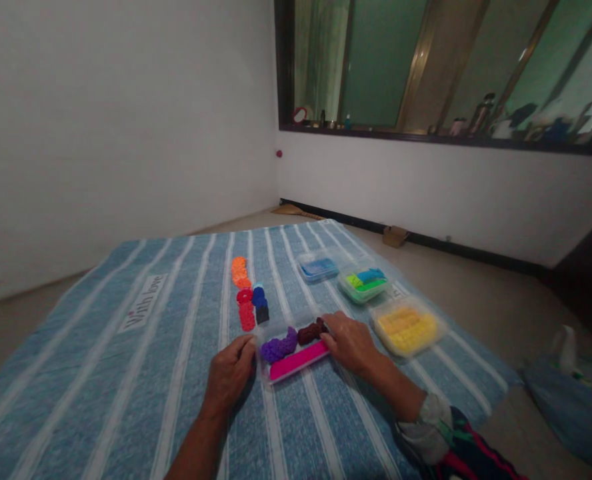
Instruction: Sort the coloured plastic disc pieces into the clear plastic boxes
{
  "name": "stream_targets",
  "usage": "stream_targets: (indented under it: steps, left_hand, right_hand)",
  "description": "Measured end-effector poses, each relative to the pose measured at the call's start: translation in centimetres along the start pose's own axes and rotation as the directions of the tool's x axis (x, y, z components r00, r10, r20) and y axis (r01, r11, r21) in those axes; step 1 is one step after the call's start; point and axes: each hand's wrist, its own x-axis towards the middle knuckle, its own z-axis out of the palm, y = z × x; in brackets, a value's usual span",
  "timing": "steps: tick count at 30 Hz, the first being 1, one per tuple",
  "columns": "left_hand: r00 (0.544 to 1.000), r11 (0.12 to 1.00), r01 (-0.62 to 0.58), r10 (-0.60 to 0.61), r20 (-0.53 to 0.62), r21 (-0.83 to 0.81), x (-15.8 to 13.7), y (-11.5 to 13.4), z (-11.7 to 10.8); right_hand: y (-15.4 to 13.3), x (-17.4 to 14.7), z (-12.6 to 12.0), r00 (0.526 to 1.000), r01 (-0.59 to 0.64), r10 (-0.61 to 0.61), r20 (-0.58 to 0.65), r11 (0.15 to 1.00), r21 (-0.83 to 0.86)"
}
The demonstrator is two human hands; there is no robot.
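A clear plastic box (300,373) lies on the striped cloth in front of me. Inside it are a knobbly purple roll (279,347), a knobbly dark brown roll (310,332) and a smooth bright pink strip (299,360) along the near side. My left hand (232,370) is closed at the box's left end, thumb and fingers on its edge. At the opposite end my right hand (350,341) is closed, its fingertips around the brown roll's right end. The right palm hides that corner of the box.
Past the box lie orange (239,272), red (246,310) and blue-black (260,303) knobbly pieces. On the right stand plastic boxes with blue (319,268), green-and-blue (365,280) and yellow (407,329) contents. A bag (573,393) sits beyond the bed's right edge.
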Motion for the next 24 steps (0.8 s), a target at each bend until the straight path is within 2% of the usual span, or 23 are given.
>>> stream_targets:
  steps: [6, 14, 19, 24]
  left_hand:
    - [0.999, 0.999, 0.046, -0.047, 0.019, 0.012, 0.1, 0.2, 0.0]
    - [0.998, 0.999, 0.050, -0.050, 0.036, 0.000, 0.0, 0.6, -0.1]
    - [0.996, 0.999, 0.050, -0.049, 0.075, -0.004, -0.1, 0.9, -0.1]
    - [0.985, 0.994, 0.103, -0.098, 0.142, -0.024, -0.3, 1.6, -0.1]
  right_hand:
    - [1.0, -1.0, 2.5, 0.988, 0.000, 0.040, -0.151, 0.968, 0.252]
    - [1.4, -2.4, 4.3, 0.958, 0.051, 0.086, -0.273, 0.887, 0.459]
    - [1.2, -2.8, 4.8, 0.954, 0.000, 0.193, -0.231, 0.767, 0.642]
    - [1.0, -2.7, 5.3, 0.948, -0.027, 0.270, -0.166, 0.590, 0.807]
